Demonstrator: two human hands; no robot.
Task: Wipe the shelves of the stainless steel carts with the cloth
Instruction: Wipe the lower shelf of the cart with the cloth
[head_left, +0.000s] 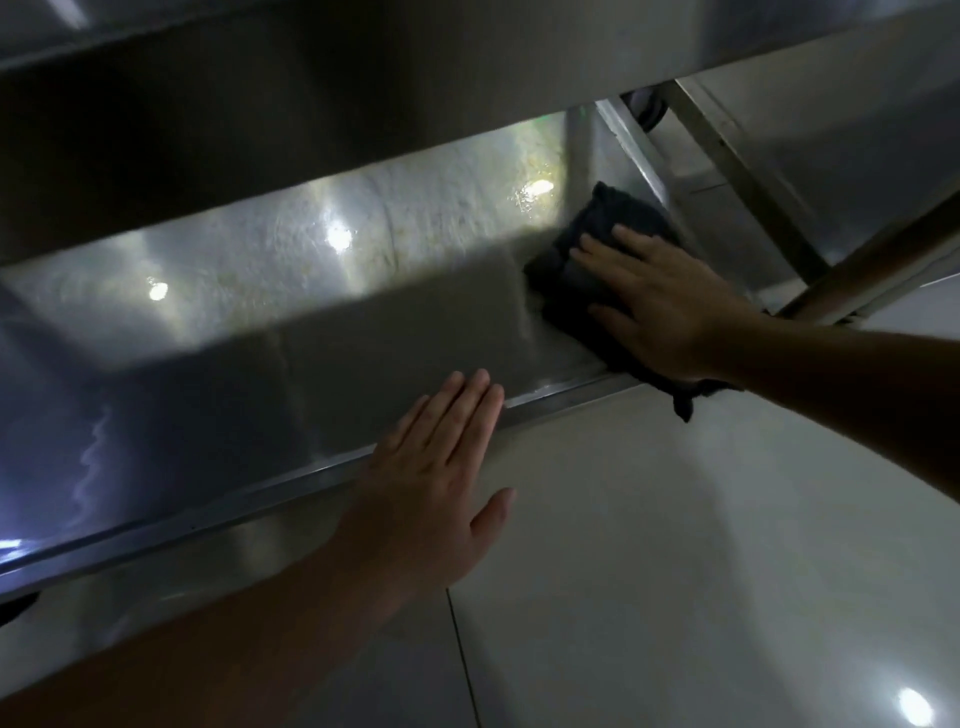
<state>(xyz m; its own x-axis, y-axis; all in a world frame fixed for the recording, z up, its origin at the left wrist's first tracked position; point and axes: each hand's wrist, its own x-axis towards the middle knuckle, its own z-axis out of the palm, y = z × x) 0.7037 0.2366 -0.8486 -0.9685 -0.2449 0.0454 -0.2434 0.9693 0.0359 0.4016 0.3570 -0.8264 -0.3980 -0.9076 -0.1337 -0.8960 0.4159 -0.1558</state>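
Head | hands flat: right (660, 301) presses cloth (582, 270), left (436, 467) on shelf (260, 312)

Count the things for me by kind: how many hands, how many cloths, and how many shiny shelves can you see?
Hands: 2, the left hand resting flat on the shelf edge and the right hand pressing the cloth
Cloths: 1, the dark cloth
Shelves: 2, the lower shelf being wiped and the upper shelf above it
Total: 5

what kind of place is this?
Probably a commercial kitchen or similar work space: a low steel cart shelf under another shelf, a caster wheel, pale floor tiles. The right hand presses a dark cloth.
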